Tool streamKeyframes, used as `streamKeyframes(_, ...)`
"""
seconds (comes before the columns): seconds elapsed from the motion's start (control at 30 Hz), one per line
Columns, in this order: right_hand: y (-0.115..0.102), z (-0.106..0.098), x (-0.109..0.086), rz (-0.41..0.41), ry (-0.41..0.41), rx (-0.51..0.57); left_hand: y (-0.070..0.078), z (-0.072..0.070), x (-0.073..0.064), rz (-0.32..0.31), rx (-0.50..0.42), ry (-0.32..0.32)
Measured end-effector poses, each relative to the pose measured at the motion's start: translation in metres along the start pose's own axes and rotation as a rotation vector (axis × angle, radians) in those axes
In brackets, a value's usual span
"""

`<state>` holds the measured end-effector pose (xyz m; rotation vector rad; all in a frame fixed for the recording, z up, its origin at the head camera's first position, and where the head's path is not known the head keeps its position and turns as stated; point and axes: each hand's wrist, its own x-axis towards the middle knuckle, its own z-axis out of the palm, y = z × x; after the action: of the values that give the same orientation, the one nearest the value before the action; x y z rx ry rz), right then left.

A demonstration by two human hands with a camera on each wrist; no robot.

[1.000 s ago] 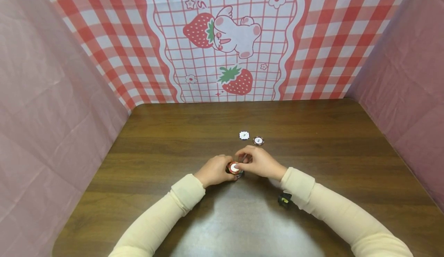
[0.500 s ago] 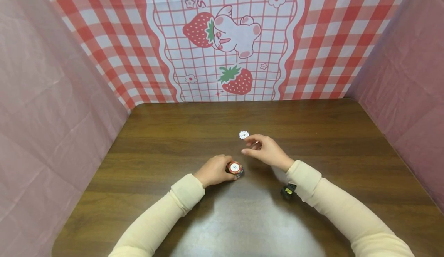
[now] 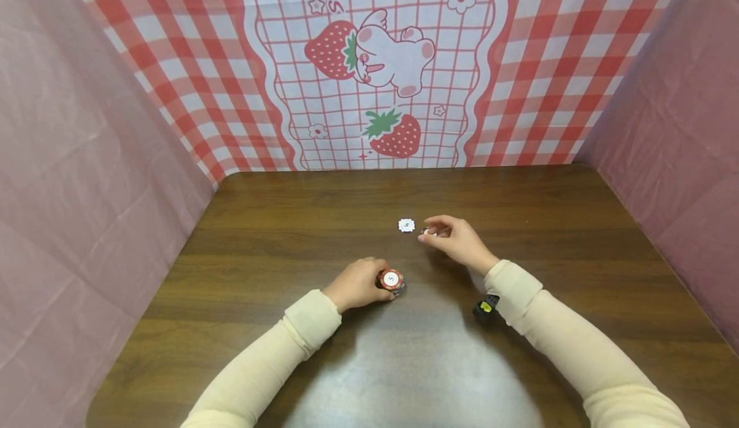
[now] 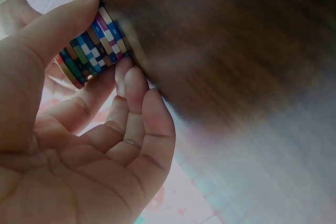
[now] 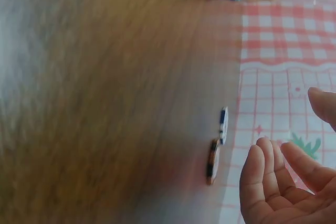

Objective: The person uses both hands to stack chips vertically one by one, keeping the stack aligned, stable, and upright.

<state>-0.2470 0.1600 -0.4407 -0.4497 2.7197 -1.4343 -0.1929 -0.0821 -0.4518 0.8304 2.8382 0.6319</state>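
Note:
A short stack of poker chips (image 3: 392, 280), topped by a red-edged chip with a white centre, stands on the table. My left hand (image 3: 359, 283) grips it by the sides, thumb and fingers around the many-coloured edges of the chips (image 4: 93, 48) in the left wrist view. Farther back lies a single white chip (image 3: 407, 225). To its right my right hand (image 3: 457, 240) hovers over a dark-edged chip (image 5: 212, 162), which it partly hides in the head view. Thumb and fingers of that hand are spread apart with nothing between them in the right wrist view.
The brown wooden table (image 3: 300, 210) has rounded far corners. A red checked strawberry cloth (image 3: 369, 62) hangs behind it, and pink curtains (image 3: 664, 145) close in both sides. A dark device with a yellow mark (image 3: 486, 307) hangs by the right cuff.
My right hand has left the stack and moved away and to the right, over the dark-edged chip. The red-edged chip stays on top. My left hand keeps its hold.

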Motion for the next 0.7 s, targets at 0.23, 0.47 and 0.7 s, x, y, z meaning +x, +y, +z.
streamKeyframes(0.23,0.011,-0.007,0.006,0.084,-0.023,0.072,0.0,0.0,0.0,-0.003,0.002,0.0)
streamKeyframes(0.47,0.019,-0.007,0.011,0.132,-0.031,0.07,0.001,0.0,-0.001,0.0,0.003,0.006)
streamKeyframes(0.7,0.025,-0.004,0.013,0.133,-0.051,-0.028,0.0,0.0,-0.001,-0.001,0.01,0.005)
